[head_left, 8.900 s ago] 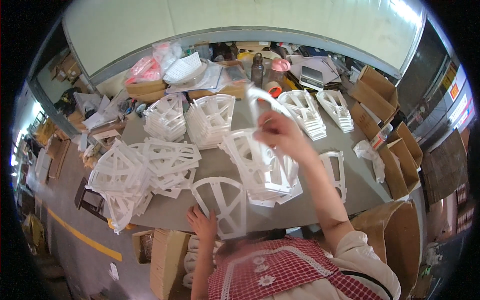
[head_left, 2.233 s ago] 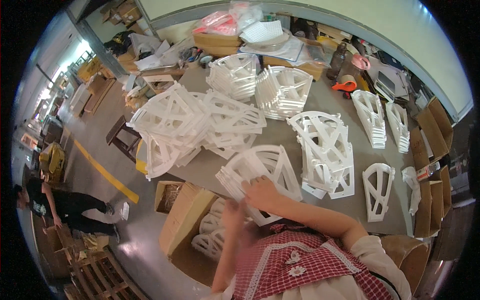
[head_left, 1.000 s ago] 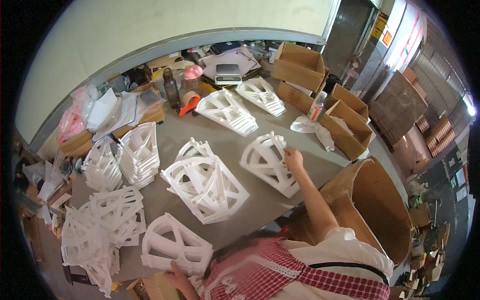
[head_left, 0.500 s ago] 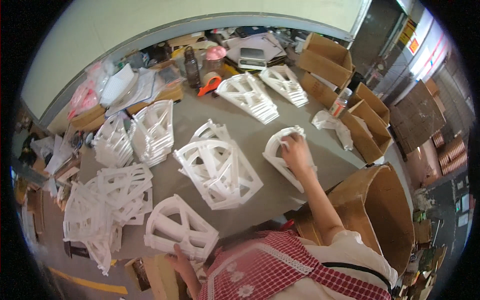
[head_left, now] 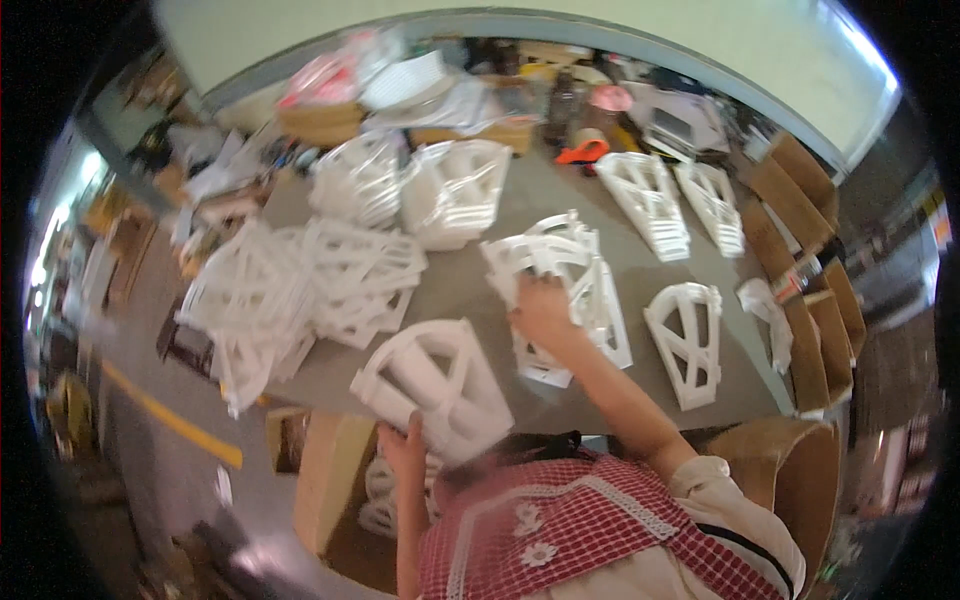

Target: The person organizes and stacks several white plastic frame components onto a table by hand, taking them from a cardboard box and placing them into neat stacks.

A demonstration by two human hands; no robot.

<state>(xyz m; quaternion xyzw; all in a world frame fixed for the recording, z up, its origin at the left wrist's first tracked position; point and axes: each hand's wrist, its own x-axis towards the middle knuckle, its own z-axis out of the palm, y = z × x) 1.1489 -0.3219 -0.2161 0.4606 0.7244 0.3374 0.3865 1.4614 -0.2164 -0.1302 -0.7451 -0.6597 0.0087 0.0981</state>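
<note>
My left hand (head_left: 403, 455) is closed on the lower edge of a white fan-shaped plastic frame (head_left: 437, 395), tilted up at the table's front edge, thumb over its face. Farther right, my right hand (head_left: 543, 312) reaches over a pile of similar frames (head_left: 600, 300) at mid-table. Its fingers are curled over the top frame there, slightly blurred. A single white frame (head_left: 686, 345) lies apart, right of my right forearm. A loose heap of frames (head_left: 255, 290) spreads over the table's left side.
Bundles of frames (head_left: 455, 195) stand at the back left, with more stacks (head_left: 645, 205) at the back right. Near them lies an orange tape dispenser (head_left: 582, 152). Cardboard boxes (head_left: 795, 185) line the right edge. An open carton (head_left: 335, 480) holding white parts sits below the front edge.
My right hand has left the single frame at the right and moved left onto the middle pile. My left hand still holds its frame. The whole view has swung, shifting the table rightward.
</note>
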